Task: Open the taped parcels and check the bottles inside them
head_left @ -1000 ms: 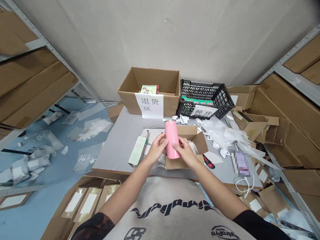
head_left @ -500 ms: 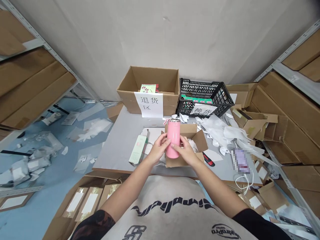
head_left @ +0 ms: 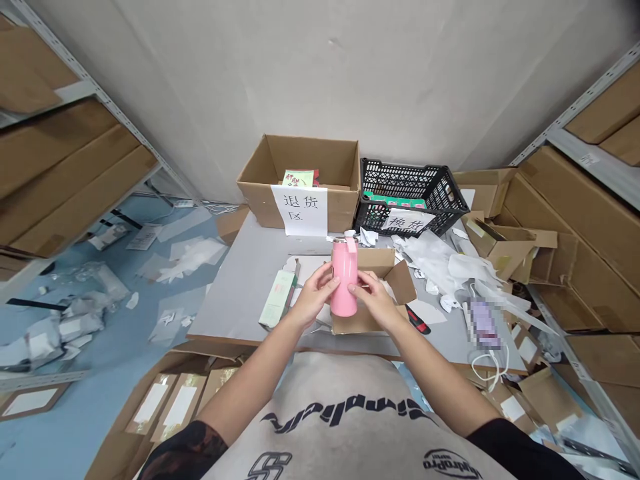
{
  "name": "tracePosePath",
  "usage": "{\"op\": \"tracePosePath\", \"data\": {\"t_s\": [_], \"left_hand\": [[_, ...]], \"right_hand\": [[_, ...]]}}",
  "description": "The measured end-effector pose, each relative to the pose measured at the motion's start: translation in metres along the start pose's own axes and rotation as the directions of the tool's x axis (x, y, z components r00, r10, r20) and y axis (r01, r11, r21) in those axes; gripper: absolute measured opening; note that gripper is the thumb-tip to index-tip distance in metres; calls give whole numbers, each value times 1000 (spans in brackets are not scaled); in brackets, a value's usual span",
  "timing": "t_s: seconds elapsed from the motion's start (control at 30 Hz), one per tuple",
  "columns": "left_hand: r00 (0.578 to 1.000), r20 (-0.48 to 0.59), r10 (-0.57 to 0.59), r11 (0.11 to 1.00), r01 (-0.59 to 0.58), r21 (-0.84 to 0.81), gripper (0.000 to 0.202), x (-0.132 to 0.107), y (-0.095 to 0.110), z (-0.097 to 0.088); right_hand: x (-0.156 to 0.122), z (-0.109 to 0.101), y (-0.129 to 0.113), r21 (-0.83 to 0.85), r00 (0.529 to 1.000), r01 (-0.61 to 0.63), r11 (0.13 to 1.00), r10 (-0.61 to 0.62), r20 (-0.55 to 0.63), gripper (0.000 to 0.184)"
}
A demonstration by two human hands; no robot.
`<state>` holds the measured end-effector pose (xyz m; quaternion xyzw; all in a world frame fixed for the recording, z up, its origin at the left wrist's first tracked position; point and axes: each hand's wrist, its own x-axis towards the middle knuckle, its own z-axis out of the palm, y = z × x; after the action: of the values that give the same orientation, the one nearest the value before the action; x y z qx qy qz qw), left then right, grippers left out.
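Observation:
A pink tumbler (head_left: 345,273) with a pink strap or handle near its top is held upright between my two hands. My left hand (head_left: 316,295) is closed around its left side, thumb across the front. From the right, the fingers and thumb of my right hand (head_left: 373,298) press on it. Behind and below the tumbler sits an opened small carton (head_left: 367,325), flaps spread, with white wrapping partly seen inside. A slim pale green box (head_left: 277,300) lies on the table left of my left hand.
A large cardboard box (head_left: 250,180) with a paper sign stands at the back beside a black plastic crate (head_left: 445,193) holding green boxes. Crumpled white paper (head_left: 430,260), a red-black cutter (head_left: 417,320) and a blurred phone (head_left: 484,323) lie on the right of the grey table (head_left: 225,293).
The tumbler has been turned in my hands, so its strap or handle now faces front right at the top. Both hands still hold it over the carton.

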<state>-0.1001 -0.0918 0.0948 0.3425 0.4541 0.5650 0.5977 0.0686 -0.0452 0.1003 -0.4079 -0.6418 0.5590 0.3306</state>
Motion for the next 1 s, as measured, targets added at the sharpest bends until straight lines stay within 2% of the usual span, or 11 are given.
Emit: {"op": "tracePosePath", "data": {"t_s": [0.07, 0.17, 0.23, 0.33, 0.43, 0.57, 0.63, 0.7, 0.77, 0.87, 1.0], "left_hand": [[1000, -21, 13, 1000, -12, 23, 67, -1, 0, 2], [998, -47, 42, 998, -39, 50, 58, -4, -1, 3], [994, -83, 72, 995, -67, 68, 48, -5, 0, 1], [990, -82, 112, 991, -105, 79, 42, -5, 2, -2], [994, 16, 105, 993, -106, 47, 55, -5, 4, -2], [990, 70, 126, 991, -128, 40, 69, -6, 1, 1], [989, 41, 144, 987, -147, 73, 69, -7, 0, 1], [987, -4, 161, 982, -160, 105, 66, -8, 1, -2], [985, -37, 167, 981, -162, 107, 58, -8, 4, -6], [988, -20, 156, 986, -154, 70, 52, -8, 10, -8], [990, 10, 140, 989, -140, 40, 59, -7, 16, -3]], "right_hand": [[0, 3, 1, -98, 1000, 12, 995, -12, 2, 57], [0, 6, 4, -25, 999, 36, 999, -36, -31, 75], [0, 5, 6, 117, 998, 32, 993, -26, -54, 70], [0, 1, 5, 260, 1000, -3, 966, -2, 20, 54], [-2, -1, 0, 176, 992, -25, 984, 3, 122, 48], [-4, 3, -6, -98, 994, 27, 995, -17, 109, 61], [-4, 6, -6, -75, 992, 48, 996, -39, 117, 72], [-4, 9, -5, 41, 994, 41, 998, -45, 104, 77], [-3, 11, -4, 167, 997, 8, 986, -21, 73, 71], [-1, 11, -3, 270, 998, -13, 963, -4, 63, 56], [3, 7, -5, 103, 998, -10, 995, 4, 55, 44]]}}
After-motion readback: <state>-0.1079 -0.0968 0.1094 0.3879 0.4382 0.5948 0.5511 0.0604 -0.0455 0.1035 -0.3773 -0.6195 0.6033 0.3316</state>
